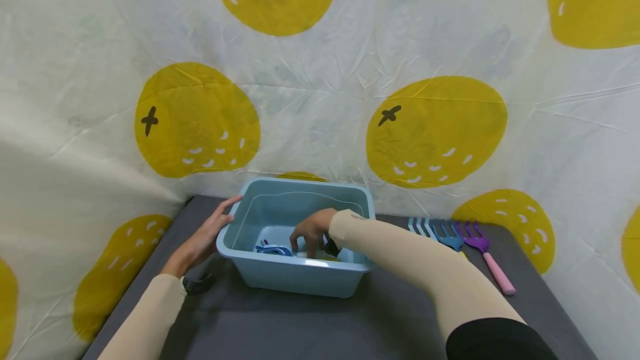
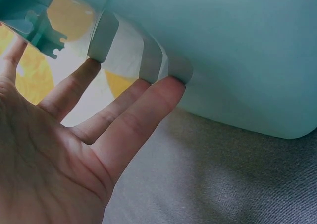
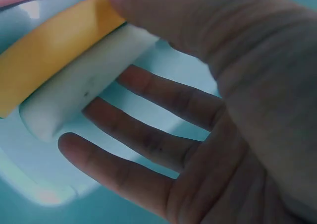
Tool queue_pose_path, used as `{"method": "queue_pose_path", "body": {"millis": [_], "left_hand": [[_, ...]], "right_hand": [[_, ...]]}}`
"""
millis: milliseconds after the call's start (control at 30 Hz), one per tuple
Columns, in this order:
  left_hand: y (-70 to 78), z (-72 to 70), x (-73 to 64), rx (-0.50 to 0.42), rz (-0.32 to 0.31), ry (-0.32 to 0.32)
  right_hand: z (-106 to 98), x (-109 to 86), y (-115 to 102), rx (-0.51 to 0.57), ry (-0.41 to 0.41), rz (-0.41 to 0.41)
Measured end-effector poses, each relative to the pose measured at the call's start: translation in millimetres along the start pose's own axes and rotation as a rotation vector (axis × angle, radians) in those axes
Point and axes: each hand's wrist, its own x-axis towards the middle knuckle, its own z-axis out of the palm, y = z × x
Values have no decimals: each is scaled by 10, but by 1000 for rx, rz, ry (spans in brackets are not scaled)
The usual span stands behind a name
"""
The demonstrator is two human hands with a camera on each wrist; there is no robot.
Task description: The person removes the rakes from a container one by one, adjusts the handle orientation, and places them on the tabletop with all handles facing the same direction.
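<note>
Where left hand (image 1: 201,242) meets smooth tub (image 1: 300,278), fingers spread; right hand's (image 1: 313,230) likewise. Only right-wrist view shows the rounded white handle end (image 3: 42,120).

No word, number or brand can be read. Small dark print (image 1: 359,216) on the right sleeve (image 1: 420,265), by its wrist end right of the centre of the head frame, is too tiny and blurred to make out.

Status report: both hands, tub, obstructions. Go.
Left hand touching light-blue rectangular plastic tub. Right hand inside, at rounded white handle and long orange-yellow handle, grip unclear. Nothing plainly blocking; curved blue tool close by.
</note>
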Motion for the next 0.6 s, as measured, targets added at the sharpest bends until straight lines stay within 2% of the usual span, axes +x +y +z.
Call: {"method": "queue_pose_path", "body": {"millis": [367,600], "left_hand": [[14,6,3,-19,1,3],[11,0,-5,-30,7,-11]], "right_hand": [[31,-20,28,20,-7,-66],[62,-3,60,82,-1,-43]]}}
